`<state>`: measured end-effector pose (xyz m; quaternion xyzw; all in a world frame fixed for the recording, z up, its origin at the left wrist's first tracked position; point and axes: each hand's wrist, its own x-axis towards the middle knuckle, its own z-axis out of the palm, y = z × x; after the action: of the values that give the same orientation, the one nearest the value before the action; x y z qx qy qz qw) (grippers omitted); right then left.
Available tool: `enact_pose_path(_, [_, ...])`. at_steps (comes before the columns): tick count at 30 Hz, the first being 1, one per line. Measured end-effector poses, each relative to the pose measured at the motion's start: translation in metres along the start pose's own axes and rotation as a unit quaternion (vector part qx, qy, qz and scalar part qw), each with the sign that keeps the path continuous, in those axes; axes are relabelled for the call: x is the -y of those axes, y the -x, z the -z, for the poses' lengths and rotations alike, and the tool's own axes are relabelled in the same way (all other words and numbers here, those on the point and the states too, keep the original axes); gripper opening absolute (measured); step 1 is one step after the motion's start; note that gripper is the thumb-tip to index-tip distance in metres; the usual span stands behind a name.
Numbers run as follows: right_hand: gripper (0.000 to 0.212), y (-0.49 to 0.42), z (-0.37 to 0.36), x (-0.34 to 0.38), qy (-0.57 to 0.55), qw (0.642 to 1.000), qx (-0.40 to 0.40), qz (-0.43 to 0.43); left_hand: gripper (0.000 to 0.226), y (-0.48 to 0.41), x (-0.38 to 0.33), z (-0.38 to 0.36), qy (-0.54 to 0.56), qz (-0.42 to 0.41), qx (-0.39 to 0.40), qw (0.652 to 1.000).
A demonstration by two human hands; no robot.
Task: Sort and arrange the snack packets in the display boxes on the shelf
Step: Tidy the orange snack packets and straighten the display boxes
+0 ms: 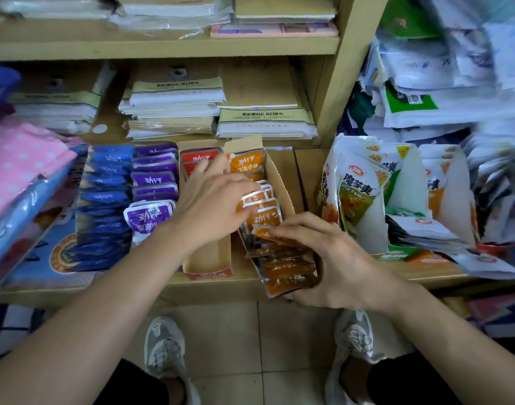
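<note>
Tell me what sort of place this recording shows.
Most likely a small shop. Wooden shelves hold stacked paper goods, and cardboard display boxes carry snack packets sorted by colour. The right hand holds a bundle of orange packets.

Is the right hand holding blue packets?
No, the right hand grips a stack of orange packets.

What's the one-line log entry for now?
left hand: touching orange packets in display box | right hand: gripping orange stack | stage: filling
</note>
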<state>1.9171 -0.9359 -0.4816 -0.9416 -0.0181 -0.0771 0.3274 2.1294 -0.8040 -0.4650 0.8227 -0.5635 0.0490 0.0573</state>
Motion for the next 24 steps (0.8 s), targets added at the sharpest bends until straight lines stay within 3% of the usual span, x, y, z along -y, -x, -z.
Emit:
enact_pose_path(7, [0.086, 0.006, 0.000, -0.004, 0.013, 1.000, 0.005, -0.006, 0.058, -0.012, -0.009, -0.001, -0.020, 0.047, 0.056, 0.997])
enact_pose_path(12, [0.087, 0.008, 0.002, -0.004, 0.017, 1.000, 0.014, -0.014, 0.042, -0.012, -0.013, 0.001, 0.020, 0.060, 0.058, 0.996])
enact_pose_path(17, [0.087, 0.009, 0.000, -0.006, -0.013, 1.000, 0.013, -0.015, 0.018, -0.006, -0.011, 0.008, 0.102, 0.065, 0.018, 0.993])
enact_pose_path(24, [0.087, 0.009, -0.001, -0.008, -0.040, 0.999, 0.007, -0.009, 0.009, -0.007, -0.005, 0.012, 0.175, 0.061, -0.074, 0.980])
